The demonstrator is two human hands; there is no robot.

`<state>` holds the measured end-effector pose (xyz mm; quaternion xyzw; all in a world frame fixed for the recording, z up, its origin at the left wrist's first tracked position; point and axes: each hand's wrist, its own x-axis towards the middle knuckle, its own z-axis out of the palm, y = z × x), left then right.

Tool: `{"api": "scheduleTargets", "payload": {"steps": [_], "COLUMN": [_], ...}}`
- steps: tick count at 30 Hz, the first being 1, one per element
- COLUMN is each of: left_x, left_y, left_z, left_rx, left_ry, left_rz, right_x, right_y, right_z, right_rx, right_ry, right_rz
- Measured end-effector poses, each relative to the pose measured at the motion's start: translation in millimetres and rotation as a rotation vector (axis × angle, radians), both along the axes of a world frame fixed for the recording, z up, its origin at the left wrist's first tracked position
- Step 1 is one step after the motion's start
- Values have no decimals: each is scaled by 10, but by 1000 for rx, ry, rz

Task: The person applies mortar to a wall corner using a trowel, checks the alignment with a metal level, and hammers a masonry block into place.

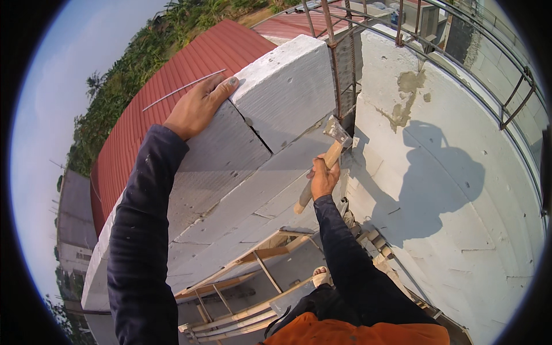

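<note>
My left hand (198, 107) rests over the top edge of a wall of pale lightweight blocks, its thumb stretched onto the end block (287, 89). Some of its fingers are hidden along the far side. A dark open joint separates that end block from the neighbouring block (221, 141). My right hand (324, 179) is closed around the wooden handle of a hammer (338, 132). The hammer's greyish, mortar-smeared head points up, close to the wall's right end and the upright steel bars (336, 69).
A second block wall (460, 213) rises on the right, bearing my shadow and a mortar patch. Long steel bars (468, 86) run along its top. Below lies wooden framing (267, 270) near my sandalled foot (321, 276). Beyond the wall is a red metal roof (172, 69).
</note>
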<state>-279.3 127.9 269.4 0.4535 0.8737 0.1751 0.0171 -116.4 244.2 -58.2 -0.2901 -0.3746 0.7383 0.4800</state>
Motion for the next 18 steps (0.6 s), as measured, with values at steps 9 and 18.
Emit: {"api": "scheduleTargets", "payload": {"steps": [9,18], "left_x": [-77,108], "left_y": [-6,33], "left_z": [-37,25], "left_rx": [15,43], "left_ry": [-42,-43], "left_rz": [-29,-56], "right_x": [-4,143], "right_y": [-291,-928], "right_z": [122,288], "right_rx": [-2,208], "right_ry": [82,31], "right_rz": [91,159]}}
